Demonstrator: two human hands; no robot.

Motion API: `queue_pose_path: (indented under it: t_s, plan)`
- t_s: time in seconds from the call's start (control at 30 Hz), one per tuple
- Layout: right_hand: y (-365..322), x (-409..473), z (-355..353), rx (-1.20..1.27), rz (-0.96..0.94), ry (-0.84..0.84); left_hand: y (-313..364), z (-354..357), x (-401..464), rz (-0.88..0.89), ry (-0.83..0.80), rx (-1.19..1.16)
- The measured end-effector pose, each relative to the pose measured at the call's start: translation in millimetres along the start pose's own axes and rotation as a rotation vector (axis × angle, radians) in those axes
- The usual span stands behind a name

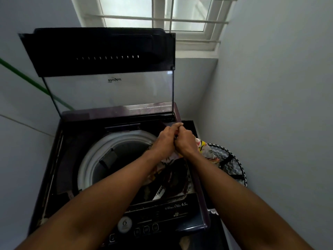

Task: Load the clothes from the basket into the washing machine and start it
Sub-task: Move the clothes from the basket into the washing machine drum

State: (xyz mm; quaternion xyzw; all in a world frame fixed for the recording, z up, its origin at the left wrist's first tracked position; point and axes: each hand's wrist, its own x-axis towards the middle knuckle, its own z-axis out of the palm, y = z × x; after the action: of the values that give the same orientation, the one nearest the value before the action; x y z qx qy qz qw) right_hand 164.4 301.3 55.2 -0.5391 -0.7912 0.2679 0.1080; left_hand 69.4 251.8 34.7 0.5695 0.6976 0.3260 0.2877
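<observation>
Patterned cloth, white with yellow and red marks, is the garment (207, 150) that both hands hold above the right rear part of the washing machine (54, 168). The left hand (164, 141) and the right hand (185, 141) are pressed together, with fingers curled tightly around the bunched fabric. The cloth hangs down under the wrists, partly over the drum (115, 156) and partly over the right edge of the machine toward the basket (232, 165).

Risk, as I judge it: if the hands let go here, the hanging part could fall outside the drum, onto the right edge or back into the basket. Some dark clothes (173, 181) already lie at the front right of the opening and may catch the new piece.

Around: the lid (108, 69) stands upright at the back and does not block anything. The control panel (147, 226) at the front edge is partly covered by the forearms. A window (162, 13) is above.
</observation>
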Motion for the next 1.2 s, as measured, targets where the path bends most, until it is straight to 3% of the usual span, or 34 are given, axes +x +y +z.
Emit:
queue_pose_path:
  t_s: [0.17, 0.57, 0.8, 0.93, 1.07, 1.13, 1.2]
  plan:
    - [-30.5, -1.0, 8.5, 0.089, -0.060, 0.018, -11.1, -26.6, -9.9, -0.056, 0.068, 0.032]
    - [-76.0, -15.1, 63.2, 0.159, -0.152, -0.189, -65.8, -69.3, -55.8, -0.221, 0.096, 0.272]
    - [-55.5, -21.8, 67.0, -0.076, -0.234, -0.520, -76.9, -56.6, -55.3, -0.392, -0.200, 0.476]
    - [-27.5, -16.3, 48.0, -0.089, -0.274, -0.194, -56.1, -31.5, -38.1, -0.274, -0.167, 0.358]
    - [7.3, -7.8, 21.3, -0.278, -0.078, 0.169, -25.7, -2.1, -21.3, -0.103, -0.083, 0.208]
    - [29.4, -2.5, 12.1, -0.242, 0.119, 0.173, -11.2, 11.0, -13.6, -0.076, -0.080, 0.167]
    - [54.3, 3.7, 6.0, -0.120, 0.284, 0.032, -1.8, 24.6, -3.9, -0.051, -0.116, 0.211]
